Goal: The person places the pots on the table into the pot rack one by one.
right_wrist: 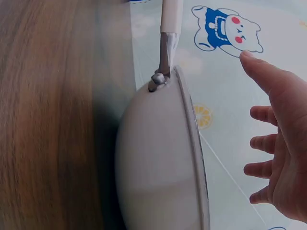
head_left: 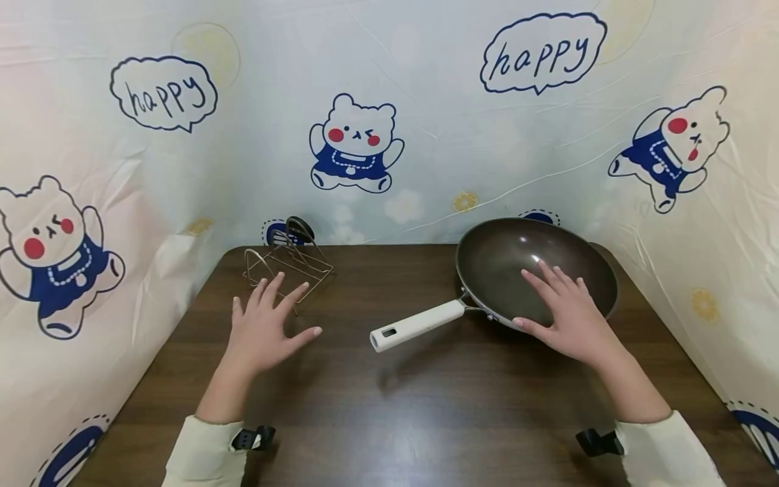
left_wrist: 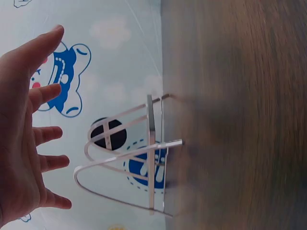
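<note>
A wok-shaped frying pan (head_left: pixel 496 270) with a dark inside and a white handle (head_left: pixel 420 325) stands at the back right, handle pointing left and toward me. My right hand (head_left: pixel 569 318) hovers over its near right rim, fingers spread and holding nothing. The right wrist view shows the pan's pale outer wall (right_wrist: pixel 153 153) apart from the fingers. At the back left stands a wire rack (left_wrist: pixel 151 163) with upright loops and a black round piece (left_wrist: pixel 112 135). My left hand (head_left: pixel 264 335) is in the air just before it, fingers spread and holding nothing.
The brown wooden table (head_left: pixel 389 419) reaches back to a printed cloth (head_left: pixel 426 149) with bears and "happy" bubbles, which also hangs along both sides. Black straps (head_left: pixel 252 438) sit at both wrists, by pale sleeves (head_left: pixel 203 453).
</note>
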A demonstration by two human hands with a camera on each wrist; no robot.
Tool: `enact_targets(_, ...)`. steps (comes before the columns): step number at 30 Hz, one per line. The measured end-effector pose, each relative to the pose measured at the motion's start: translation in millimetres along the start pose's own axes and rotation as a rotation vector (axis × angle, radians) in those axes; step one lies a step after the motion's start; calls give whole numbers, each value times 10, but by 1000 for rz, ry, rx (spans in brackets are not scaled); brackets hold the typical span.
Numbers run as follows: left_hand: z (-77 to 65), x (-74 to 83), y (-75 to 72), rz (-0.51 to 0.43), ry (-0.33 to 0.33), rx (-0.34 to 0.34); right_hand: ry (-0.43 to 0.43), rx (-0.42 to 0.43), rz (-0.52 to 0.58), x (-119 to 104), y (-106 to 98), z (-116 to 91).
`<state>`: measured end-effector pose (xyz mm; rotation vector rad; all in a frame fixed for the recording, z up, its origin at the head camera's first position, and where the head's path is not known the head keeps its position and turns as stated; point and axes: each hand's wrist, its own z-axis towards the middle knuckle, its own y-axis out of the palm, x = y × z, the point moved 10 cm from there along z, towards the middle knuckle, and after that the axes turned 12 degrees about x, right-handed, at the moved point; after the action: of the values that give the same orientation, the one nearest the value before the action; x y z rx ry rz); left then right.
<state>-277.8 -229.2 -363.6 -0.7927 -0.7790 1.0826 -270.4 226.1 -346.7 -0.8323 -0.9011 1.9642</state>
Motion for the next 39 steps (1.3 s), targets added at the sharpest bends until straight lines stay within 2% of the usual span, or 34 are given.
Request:
enact_targets(12,87,231,59,-145,32,35,14,66,113,-89,79,46)
enact_targets(15,93,293,79,-242,31,30,20,104,157,-141,86,54)
enact_targets(20,94,438,106,-478,12,-5,51,167,215,-215,108,26)
enact_targets(25,142,599,125,-657,13,-34,83,194,236,-261,143,15)
enact_targets(29,188,693,138,-758,11,-41,97,213,254,-297,148,2)
enact_targets(33,227,770,161,-824,2,-51,97,267,286,-353,128,-18)
enact_targets(39,256,886,263,-947,-62,-149,114,338,307,-423,136,-49)
